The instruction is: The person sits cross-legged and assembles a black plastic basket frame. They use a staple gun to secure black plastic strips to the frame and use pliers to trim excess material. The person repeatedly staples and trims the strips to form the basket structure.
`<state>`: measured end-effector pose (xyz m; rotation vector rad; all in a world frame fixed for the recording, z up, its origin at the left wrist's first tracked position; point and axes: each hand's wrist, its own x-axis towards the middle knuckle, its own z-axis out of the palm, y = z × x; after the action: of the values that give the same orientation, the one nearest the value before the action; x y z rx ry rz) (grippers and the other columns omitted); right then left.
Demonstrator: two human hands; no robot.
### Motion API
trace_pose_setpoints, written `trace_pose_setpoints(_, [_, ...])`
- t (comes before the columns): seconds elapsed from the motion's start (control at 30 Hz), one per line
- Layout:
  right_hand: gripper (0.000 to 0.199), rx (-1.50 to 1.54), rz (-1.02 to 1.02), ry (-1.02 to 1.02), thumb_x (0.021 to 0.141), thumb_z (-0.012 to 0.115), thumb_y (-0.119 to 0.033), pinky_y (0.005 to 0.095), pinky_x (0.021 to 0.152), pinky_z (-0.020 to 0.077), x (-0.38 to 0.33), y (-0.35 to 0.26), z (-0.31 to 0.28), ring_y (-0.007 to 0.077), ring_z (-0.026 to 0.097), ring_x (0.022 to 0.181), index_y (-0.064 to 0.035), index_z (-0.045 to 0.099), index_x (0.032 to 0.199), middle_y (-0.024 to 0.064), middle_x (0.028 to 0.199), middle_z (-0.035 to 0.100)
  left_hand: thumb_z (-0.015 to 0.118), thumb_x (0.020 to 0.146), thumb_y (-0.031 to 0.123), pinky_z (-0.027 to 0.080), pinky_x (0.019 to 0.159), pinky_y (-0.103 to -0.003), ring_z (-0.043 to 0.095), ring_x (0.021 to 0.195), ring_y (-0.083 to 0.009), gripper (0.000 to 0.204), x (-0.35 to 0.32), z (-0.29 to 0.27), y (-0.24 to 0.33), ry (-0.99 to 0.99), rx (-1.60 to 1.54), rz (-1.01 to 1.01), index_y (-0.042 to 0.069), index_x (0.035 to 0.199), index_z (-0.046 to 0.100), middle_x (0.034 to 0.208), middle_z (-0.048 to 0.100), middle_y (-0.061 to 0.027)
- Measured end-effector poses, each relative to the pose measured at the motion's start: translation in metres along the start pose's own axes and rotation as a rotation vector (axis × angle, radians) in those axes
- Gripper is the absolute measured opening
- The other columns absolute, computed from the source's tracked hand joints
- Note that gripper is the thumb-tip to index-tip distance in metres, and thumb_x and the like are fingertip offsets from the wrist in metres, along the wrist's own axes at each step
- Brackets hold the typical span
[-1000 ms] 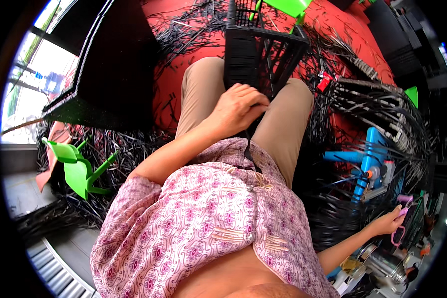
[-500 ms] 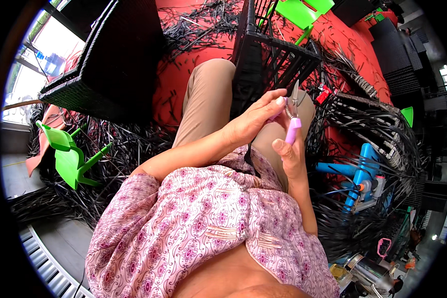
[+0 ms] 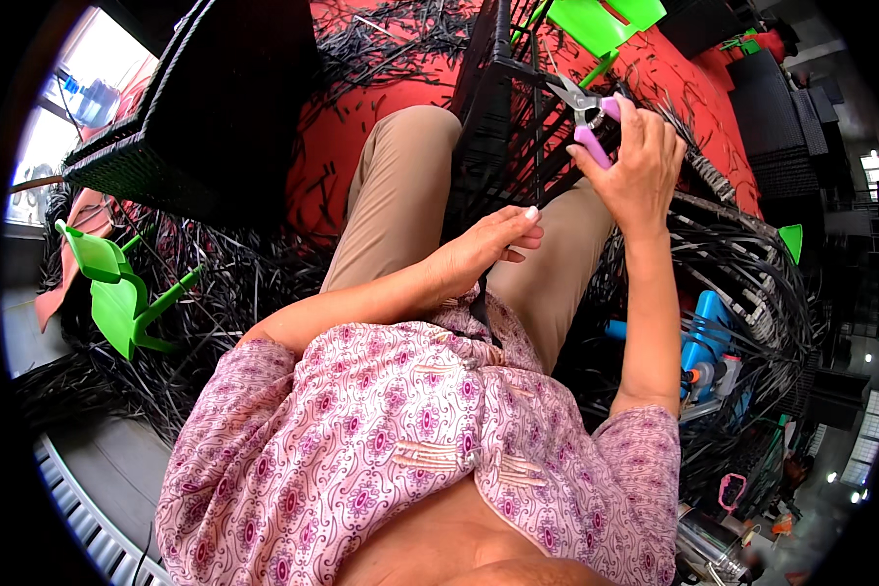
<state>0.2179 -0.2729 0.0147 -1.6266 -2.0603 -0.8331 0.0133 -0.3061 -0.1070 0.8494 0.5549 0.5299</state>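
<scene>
In my right hand [image 3: 640, 171] I hold pruning shears [image 3: 586, 112] with pink-purple handles and metal blades. The handles are spread and the blades point up and left, beside the bars of a black woven frame [image 3: 479, 107]. My left hand [image 3: 488, 249] is over my lap, fingers curled together with the thumb on top. A thin black strip [image 3: 538, 181] runs down from the frame to its fingertips, and a dark length hangs below the hand. The grip itself is partly hidden. The frame stands between my knees.
A large dark woven piece [image 3: 195, 127] stands at left. Green plastic seats [image 3: 117, 303] lie left and far ahead. Loose black strips [image 3: 391, 59] cover the red floor [image 3: 361, 88]. At right are a strip bundle [image 3: 752, 244] and a blue tool [image 3: 708, 332].
My right hand has carried the shears up and away from my left hand, toward the frame. My left hand has let go of the shears and dropped slightly toward my lap.
</scene>
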Motion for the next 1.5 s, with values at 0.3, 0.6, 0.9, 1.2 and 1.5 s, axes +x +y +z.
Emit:
trace_pose_setpoints(0.3, [0.072,-0.043,-0.211,0.066,0.071,0.085,-0.042,0.0414,0.086,0.042,0.018,0.017,0.014,0.0242,0.055,0.096,-0.0139,0.06,0.132,0.0032,0.101,0.056,0.049,0.105,0.054,0.046,0.101,-0.035,0.059,0.118,-0.0192,0.068,0.001,0.0,0.001,-0.009,0.045,-0.028,-0.002,0.145,0.047,0.127,0.062,-0.0127])
trace_pose_setpoints(0.6, [0.067,-0.063,-0.296,0.156,0.073,0.084,-0.043,0.039,0.075,0.0423,0.015,0.028,0.023,0.0225,0.054,0.084,-0.012,0.062,0.128,0.0019,0.093,0.055,0.048,0.105,0.054,0.047,0.099,-0.034,0.059,0.116,-0.0186,0.069,0.001,-0.001,0.0,-0.007,0.053,-0.031,-0.002,0.144,0.048,0.127,0.062,-0.0125])
trace_pose_setpoints(0.9, [0.065,-0.048,-0.246,0.045,0.081,0.082,-0.044,0.0417,0.084,0.0484,0.012,0.039,0.007,0.0275,0.062,0.094,-0.0075,0.062,0.13,0.0067,0.105,0.065,0.059,0.104,0.035,0.048,0.096,-0.033,0.06,0.113,-0.0181,0.047,0.011,-0.015,0.01,0.161,0.218,0.326,0.001,0.136,0.055,0.123,0.064,-0.0117])
trace_pose_setpoints(1.2, [0.09,-0.324,1.0,0.25,0.074,0.085,-0.054,0.0484,0.103,0.0437,-0.198,0.11,-0.106,0.0396,0.058,0.121,0.0042,0.055,0.135,0.0238,0.133,0.06,0.076,0.089,0.035,0.051,0.091,-0.039,0.064,0.106,-0.0273,0.047,0.041,-0.053,0.15,0.603,1.496,1.451,0.007,0.125,0.067,0.117,0.067,-0.0138])
trace_pose_setpoints(1.5, [0.1,-0.585,1.177,0.042,0.081,0.074,-0.065,0.0509,0.109,0.0404,-0.368,0.127,-0.193,0.0427,0.049,0.132,0.007,0.047,0.144,0.0322,0.145,0.047,0.067,0.09,0.042,0.047,0.085,-0.046,0.063,0.096,-0.0332,0.038,0.106,-0.062,0.186,0.045,1.699,1.242,0.006,0.101,0.073,0.091,0.069,-0.0137])
